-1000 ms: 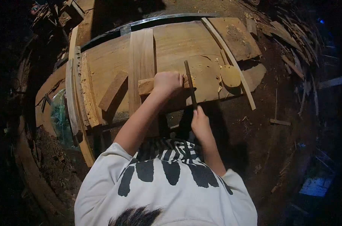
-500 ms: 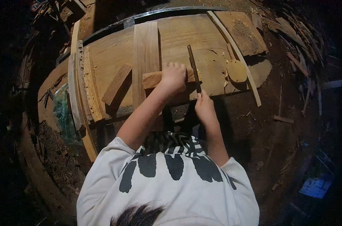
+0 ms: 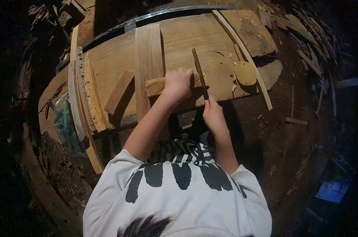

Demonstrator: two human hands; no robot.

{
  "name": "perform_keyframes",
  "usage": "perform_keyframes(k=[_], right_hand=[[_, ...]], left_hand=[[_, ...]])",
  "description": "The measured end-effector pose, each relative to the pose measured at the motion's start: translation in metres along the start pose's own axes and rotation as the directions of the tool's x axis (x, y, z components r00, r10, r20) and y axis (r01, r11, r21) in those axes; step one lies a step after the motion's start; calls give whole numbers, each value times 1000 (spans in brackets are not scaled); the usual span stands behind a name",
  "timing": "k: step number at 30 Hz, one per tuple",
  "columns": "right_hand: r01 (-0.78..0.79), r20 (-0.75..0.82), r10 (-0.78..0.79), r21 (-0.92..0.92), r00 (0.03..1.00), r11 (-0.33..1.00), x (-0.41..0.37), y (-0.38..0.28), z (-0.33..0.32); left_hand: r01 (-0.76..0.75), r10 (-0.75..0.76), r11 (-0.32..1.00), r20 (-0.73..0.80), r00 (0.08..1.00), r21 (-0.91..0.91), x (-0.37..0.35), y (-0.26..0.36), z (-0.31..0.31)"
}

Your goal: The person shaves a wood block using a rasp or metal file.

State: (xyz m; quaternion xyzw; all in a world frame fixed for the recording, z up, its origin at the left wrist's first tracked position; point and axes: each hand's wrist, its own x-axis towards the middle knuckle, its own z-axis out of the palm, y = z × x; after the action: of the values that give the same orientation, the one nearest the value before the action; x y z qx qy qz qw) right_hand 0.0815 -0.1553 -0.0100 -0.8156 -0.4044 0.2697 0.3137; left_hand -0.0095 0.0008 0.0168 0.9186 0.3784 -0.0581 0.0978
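Note:
My left hand [image 3: 178, 84] is wrapped over a short wooden block [image 3: 155, 85] lying crosswise on the wooden work board [image 3: 183, 33]. My right hand [image 3: 213, 111] grips the near end of a long, thin dark tool [image 3: 198, 67], perhaps a file. The tool points away from me and crosses the block near its right end. Left of the block, a long flat plank [image 3: 148, 51] lies on the board, partly under the block's left end or against it; which cannot be told. Another short block [image 3: 119, 91] rests at a slant farther left.
A round wooden paddle [image 3: 245, 73] lies at the right, beside a long thin strip [image 3: 246, 53]. Rough strips [image 3: 93, 91] line the board's left side, near a green plastic bag [image 3: 67, 124]. Scrap wood [image 3: 311, 35] is piled at the upper right.
The view has shifted slightly, so the board and the things on it appear a little farther left. Both hands keep their grips; the dark tool still crosses the block's right end.

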Motion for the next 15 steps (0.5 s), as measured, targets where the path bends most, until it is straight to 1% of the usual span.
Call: perform_keyframes(k=[1, 5, 7, 8, 10, 11, 13, 14, 15], right_hand=[[-9, 18, 9, 22, 1000, 1000, 0, -3, -1], [-59, 42, 57, 55, 997, 997, -36, 4, -6], [-184, 104, 184, -12, 977, 983, -59, 7, -12], [-189, 100, 190, -16, 977, 982, -61, 9, -11], [-93, 40, 92, 27, 995, 995, -64, 12, -4], [-108, 47, 106, 49, 993, 993, -54, 13, -1], [-27, -13, 28, 48, 1000, 998, -27, 0, -1], [-30, -12, 31, 47, 999, 998, -13, -2, 0], [-12, -3, 12, 9, 1000, 1000, -1, -3, 1]], left_hand=[[30, -28, 999, 61, 998, -24, 0, 0, -2], [56, -53, 998, 117, 992, -22, 6, -2, -3], [46, -41, 998, 133, 990, -40, 6, -2, -4], [40, -34, 998, 134, 990, -45, 7, -3, -3], [19, -12, 999, 128, 992, -47, 8, -5, -2], [13, -6, 999, 129, 992, -51, 8, -5, -1], [9, -4, 999, 107, 994, -47, 6, -4, -3], [8, -3, 999, 110, 994, -48, 7, -3, -5], [28, -20, 998, 157, 987, -53, 9, -3, -9]])
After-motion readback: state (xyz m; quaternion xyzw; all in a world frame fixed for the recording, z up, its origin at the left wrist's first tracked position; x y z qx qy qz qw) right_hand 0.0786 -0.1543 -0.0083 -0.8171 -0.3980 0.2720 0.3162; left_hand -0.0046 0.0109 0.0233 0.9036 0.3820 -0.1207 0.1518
